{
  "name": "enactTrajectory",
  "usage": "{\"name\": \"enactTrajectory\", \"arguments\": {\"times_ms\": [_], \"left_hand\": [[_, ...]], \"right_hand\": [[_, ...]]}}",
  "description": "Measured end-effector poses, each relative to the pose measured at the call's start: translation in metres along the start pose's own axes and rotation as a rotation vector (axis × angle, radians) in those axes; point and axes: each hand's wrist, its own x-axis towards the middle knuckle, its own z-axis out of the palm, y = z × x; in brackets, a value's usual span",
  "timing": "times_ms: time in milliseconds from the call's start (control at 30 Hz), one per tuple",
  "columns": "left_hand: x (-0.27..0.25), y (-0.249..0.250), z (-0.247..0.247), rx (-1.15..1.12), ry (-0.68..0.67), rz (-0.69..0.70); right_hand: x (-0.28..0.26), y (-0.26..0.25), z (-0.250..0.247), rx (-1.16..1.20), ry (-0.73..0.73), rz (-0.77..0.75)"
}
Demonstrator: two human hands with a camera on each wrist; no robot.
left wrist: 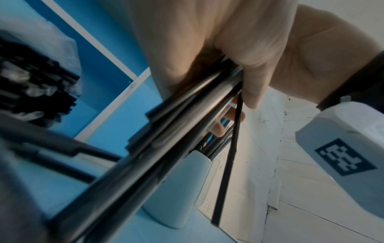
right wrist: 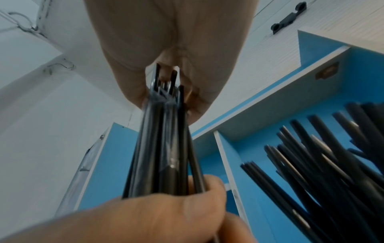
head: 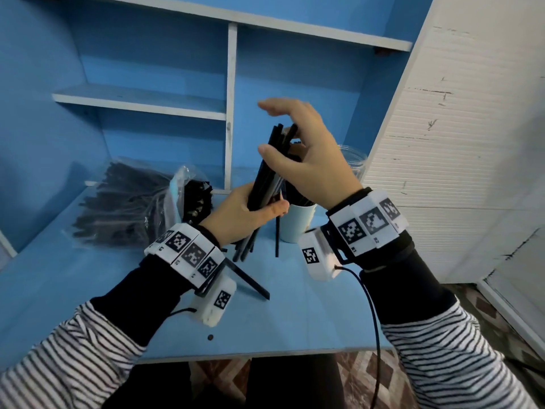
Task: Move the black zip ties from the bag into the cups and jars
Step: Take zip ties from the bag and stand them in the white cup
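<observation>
My left hand grips a bundle of black zip ties around its lower half and holds it nearly upright over the blue desk. My right hand holds the bundle's top end between thumb and fingers, with the index finger stretched out above. One tie hangs loose below the left hand. In the left wrist view the bundle crosses in front of a light blue cup. That cup stands behind my hands with ties in it. The clear bag of ties lies at the left.
A clear jar stands behind my right hand by the white wall panel. Loose ties lie on the desk under my left wrist. Blue shelving rises at the back. The desk's front edge is close to my lap.
</observation>
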Motion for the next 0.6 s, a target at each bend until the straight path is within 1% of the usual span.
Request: {"name": "enactTrajectory", "arguments": {"times_ms": [167,233,300,367,433,500,600], "left_hand": [[-0.009,-0.013,0.007,-0.053,-0.001,-0.11],[-0.009,-0.014,0.008,-0.088,-0.013,-0.126],[-0.007,-0.009,0.011,-0.143,-0.003,-0.125],[-0.004,-0.004,0.013,-0.193,0.019,-0.133],[0.0,-0.003,0.016,-0.207,0.025,-0.122],[0.005,-0.007,0.019,-0.142,0.023,-0.115],[0.008,-0.021,0.023,0.015,0.002,-0.17]], "right_hand": [[-0.016,0.011,0.017,0.018,-0.093,0.023],[-0.02,0.012,0.021,0.018,-0.116,0.037],[-0.019,0.011,0.023,0.008,-0.094,0.005],[-0.017,0.01,0.022,0.008,-0.042,-0.055],[-0.015,0.011,0.021,0.01,-0.006,-0.087],[-0.016,0.017,0.022,0.0,-0.037,-0.076],[-0.023,0.028,0.025,-0.064,-0.167,0.005]]}}
